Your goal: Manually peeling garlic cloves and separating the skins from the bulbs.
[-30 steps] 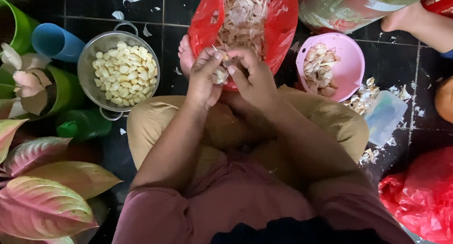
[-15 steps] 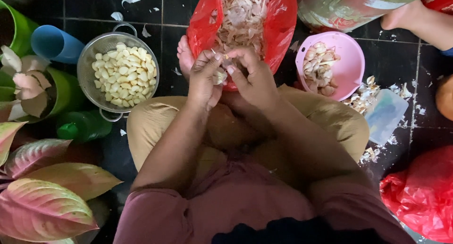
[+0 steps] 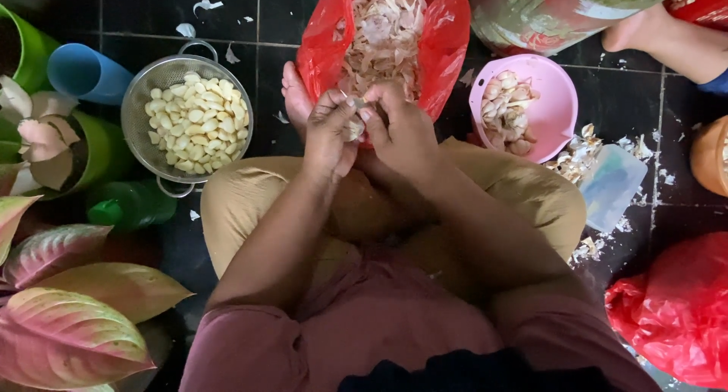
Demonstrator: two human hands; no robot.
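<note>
Pinching a garlic clove [image 3: 353,127] between both hands, left hand [image 3: 330,134] and right hand [image 3: 402,130] closed tight on it, just above the red bag [image 3: 447,36] of skins. Clove's probably light, hard, with papery, slippery skin; I'd grip the ends with fingertips.

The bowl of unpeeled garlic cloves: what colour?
Pink bowl, clearest in the head view.

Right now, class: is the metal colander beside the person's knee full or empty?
Roughly half full. The metal colander holds a heap of pale peeled cloves, with bare mesh showing above them.
</note>
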